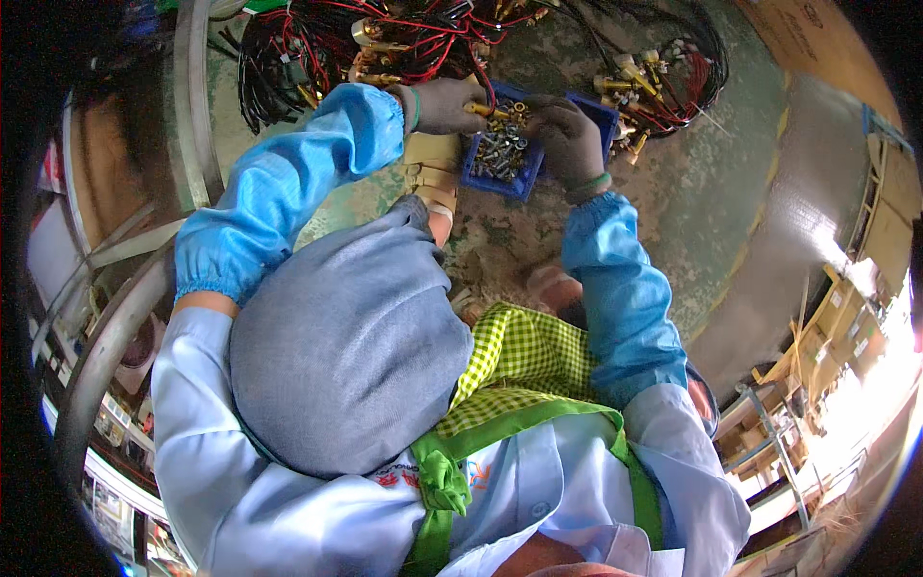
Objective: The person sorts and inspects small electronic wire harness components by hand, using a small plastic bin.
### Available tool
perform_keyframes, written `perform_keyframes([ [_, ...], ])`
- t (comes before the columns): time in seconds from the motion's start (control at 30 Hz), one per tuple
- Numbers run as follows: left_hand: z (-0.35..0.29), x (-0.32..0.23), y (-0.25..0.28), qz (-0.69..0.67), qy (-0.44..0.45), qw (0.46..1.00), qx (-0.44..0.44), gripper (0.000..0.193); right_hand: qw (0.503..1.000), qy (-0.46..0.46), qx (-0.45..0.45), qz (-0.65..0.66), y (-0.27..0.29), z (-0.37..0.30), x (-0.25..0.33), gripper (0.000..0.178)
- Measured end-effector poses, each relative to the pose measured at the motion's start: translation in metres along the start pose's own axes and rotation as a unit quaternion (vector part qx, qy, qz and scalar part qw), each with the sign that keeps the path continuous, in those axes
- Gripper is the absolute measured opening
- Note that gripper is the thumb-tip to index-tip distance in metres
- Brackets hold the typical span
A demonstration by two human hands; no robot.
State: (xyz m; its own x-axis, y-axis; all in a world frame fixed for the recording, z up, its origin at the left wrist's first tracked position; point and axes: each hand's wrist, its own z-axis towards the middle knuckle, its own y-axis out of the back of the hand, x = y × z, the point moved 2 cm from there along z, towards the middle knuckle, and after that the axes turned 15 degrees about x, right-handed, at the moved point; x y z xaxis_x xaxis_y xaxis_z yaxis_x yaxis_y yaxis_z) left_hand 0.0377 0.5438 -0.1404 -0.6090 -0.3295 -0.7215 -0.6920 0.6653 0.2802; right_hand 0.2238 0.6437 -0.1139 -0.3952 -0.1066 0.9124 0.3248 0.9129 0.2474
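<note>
My left hand (447, 106), in a grey-brown glove, is closed around a brass-coloured fitting (488, 112) with a red wire running up from it. The fitting hangs over the near side of a blue plastic bin (524, 189) full of loose bolts (500, 154) and nuts. Opposite it, my right hand (569, 139), gloved the same way, is held with its fingers bent together at the bin's right edge. Whatever those fingers hold, if anything, is too small or hidden to make out. Both forearms wear blue sleeve covers.
A second blue bin (608, 113) shows behind my right hand. Bundles of black and red cable (317, 58) with brass ends lie on the floor ahead, and another coil (663, 82) lies at the right. Metal tubing (192, 96) stands on the left. My bent knee (356, 337) is close below.
</note>
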Motion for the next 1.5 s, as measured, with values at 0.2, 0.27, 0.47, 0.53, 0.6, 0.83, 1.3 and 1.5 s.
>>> perform_keyframes([
  [0.2, 0.009, 0.007, -0.003, 0.015, -0.027, 1.0, -0.005, 0.051, 0.998, -0.053, -0.005, -0.025, -0.005, 0.002, -0.022, 0.026],
  [0.27, 0.001, -0.006, 0.0, 0.009, -0.003, 1.0, 0.015, 0.051, 0.994, -0.034, 0.074, -0.067, -0.004, 0.002, -0.017, 0.023],
  [0.47, 0.0, -0.008, 0.003, 0.021, 0.028, 0.999, 0.029, 0.051, 0.998, -0.034, 0.003, -0.048, -0.002, 0.003, -0.025, 0.026],
  [0.53, -0.002, -0.006, 0.004, 0.024, 0.025, 0.999, 0.034, 0.051, 0.988, -0.053, 0.046, -0.139, -0.008, 0.005, -0.016, 0.026],
  [0.6, -0.002, 0.003, -0.004, 0.024, 0.017, 0.999, 0.017, 0.05, 0.985, -0.032, -0.001, -0.168, -0.009, -0.001, -0.012, 0.025],
  [0.83, 0.002, -0.004, 0.004, 0.058, -0.043, 0.997, -0.014, 0.046, 0.946, -0.222, 0.071, 0.225, -0.022, 0.007, -0.015, 0.032],
  [1.3, 0.009, -0.031, 0.011, 0.049, -0.02, 0.998, -0.038, 0.038, 0.927, -0.143, -0.05, 0.344, 0.005, -0.007, -0.019, 0.032],
  [1.5, 0.034, 0.015, -0.024, -0.077, -0.05, 0.993, -0.068, 0.046, 0.975, -0.213, -0.025, 0.052, 0.04, -0.042, -0.038, 0.028],
])
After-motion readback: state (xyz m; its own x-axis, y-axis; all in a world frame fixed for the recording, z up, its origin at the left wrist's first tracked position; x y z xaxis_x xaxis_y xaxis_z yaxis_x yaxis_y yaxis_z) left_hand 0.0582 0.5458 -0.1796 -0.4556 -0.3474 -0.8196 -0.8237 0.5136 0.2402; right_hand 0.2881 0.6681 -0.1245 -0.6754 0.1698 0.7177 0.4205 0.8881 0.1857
